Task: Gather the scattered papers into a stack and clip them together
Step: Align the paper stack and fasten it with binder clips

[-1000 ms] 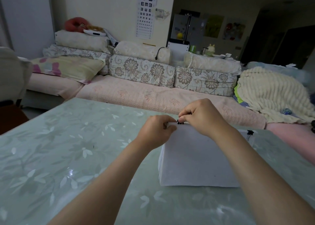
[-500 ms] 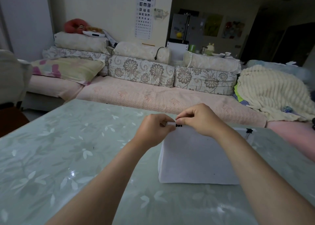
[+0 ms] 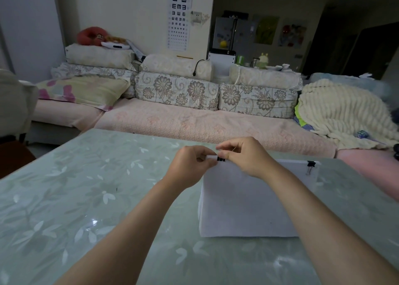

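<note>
On the pale green, leaf-patterned worktop (image 3: 75, 198) lies a white paper stack (image 3: 244, 209), squared up, near the right side and just in front of the person. Its left edge shows several thin layers, but the sheets cannot be counted. The left hand (image 3: 190, 166) has its fingers curled and pinches the far left corner of the stack. Just beside it, on the far edge, sits a small black binder clip (image 3: 220, 159), and only a sliver of its dark body shows between the fingertips. Whether it fully bites the paper cannot be told. The right hand (image 3: 246, 155) pinches this clip from above with thumb and curled fingers, a thin wire handle showing over the knuckles. The right forearm crosses the stack and hides part of its right side. At the far right corner a second black clip (image 3: 311, 165) grips the paper, its wire loop lying on the sheet.
</note>
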Available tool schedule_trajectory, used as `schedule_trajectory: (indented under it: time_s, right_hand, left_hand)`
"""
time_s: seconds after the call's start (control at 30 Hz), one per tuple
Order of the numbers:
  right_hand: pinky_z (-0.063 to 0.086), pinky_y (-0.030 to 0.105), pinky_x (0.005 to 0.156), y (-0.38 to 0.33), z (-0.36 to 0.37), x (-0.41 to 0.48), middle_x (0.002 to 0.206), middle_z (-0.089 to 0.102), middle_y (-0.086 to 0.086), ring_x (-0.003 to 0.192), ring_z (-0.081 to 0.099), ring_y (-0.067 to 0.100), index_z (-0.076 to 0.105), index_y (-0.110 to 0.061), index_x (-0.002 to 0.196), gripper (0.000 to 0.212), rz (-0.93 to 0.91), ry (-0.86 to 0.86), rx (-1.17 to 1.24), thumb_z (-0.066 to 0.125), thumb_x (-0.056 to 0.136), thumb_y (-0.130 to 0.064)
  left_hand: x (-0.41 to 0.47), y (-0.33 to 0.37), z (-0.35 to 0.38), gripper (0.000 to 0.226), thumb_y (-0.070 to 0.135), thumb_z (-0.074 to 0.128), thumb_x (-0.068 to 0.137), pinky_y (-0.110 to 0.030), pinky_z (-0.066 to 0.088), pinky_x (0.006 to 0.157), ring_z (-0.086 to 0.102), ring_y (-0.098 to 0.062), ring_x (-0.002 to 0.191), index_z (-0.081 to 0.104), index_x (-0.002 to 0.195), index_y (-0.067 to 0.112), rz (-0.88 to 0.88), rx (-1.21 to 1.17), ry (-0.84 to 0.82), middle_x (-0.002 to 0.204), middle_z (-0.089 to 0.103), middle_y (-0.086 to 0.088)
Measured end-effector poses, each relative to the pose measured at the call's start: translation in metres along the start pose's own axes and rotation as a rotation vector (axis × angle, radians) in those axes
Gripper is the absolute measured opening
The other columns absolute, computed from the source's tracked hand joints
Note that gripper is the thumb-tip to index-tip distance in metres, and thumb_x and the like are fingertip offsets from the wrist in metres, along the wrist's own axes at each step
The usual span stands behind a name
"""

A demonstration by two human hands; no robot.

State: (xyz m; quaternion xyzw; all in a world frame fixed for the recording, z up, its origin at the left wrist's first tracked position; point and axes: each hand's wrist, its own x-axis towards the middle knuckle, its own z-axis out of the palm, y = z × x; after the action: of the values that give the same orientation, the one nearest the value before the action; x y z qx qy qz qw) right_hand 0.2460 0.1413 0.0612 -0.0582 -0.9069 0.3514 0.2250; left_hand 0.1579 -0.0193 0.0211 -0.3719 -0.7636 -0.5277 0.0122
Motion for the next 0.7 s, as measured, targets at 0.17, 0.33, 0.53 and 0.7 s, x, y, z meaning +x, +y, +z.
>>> schedule_trajectory:
  time_s: [0.17,0.33,0.53,0.7]
  right_hand:
    - [0.052,0.031,0.073,-0.002,-0.007,0.003,0.08,0.075,-0.001,0.072,0.064,0.009,0.078,-0.018,0.083,0.012,0.047,0.03,0.033,0.07,0.091,-0.024]
    - [0.048,0.023,0.067,-0.003,-0.004,0.003,0.068,0.068,-0.014,0.067,0.06,0.0,0.079,-0.024,0.082,0.008,0.059,0.033,-0.149,0.074,0.087,-0.027]
    - [0.019,0.027,0.048,-0.006,-0.012,-0.002,0.047,0.028,-0.004,0.045,0.022,0.013,0.057,0.0,0.062,0.058,0.117,-0.121,-0.117,0.069,0.087,-0.05]
    - [0.026,0.027,0.047,-0.012,-0.014,-0.005,0.053,0.039,-0.001,0.047,0.032,0.013,0.074,-0.01,0.079,0.042,0.098,-0.221,-0.142,0.075,0.081,-0.052]
  left_hand:
    - [-0.003,0.002,0.001,0.009,0.026,0.075,0.083,-0.009,0.045,0.063,0.063,0.005,0.066,0.075,0.092,0.026,0.02,0.02,0.016,0.076,0.071,0.014]
    - [-0.006,0.006,0.003,0.01,0.024,0.077,0.081,-0.01,0.048,0.065,0.065,0.003,0.069,0.077,0.091,0.026,0.083,0.033,0.005,0.076,0.072,0.015]
    - [-0.005,0.005,0.002,0.012,0.022,0.077,0.081,-0.008,0.048,0.064,0.065,0.004,0.069,0.076,0.093,0.026,0.064,0.026,0.018,0.075,0.071,0.017]
    - [-0.004,0.007,-0.001,0.007,0.031,0.078,0.08,-0.017,0.054,0.065,0.067,0.001,0.069,0.075,0.086,0.029,0.063,0.009,-0.03,0.074,0.073,0.012]
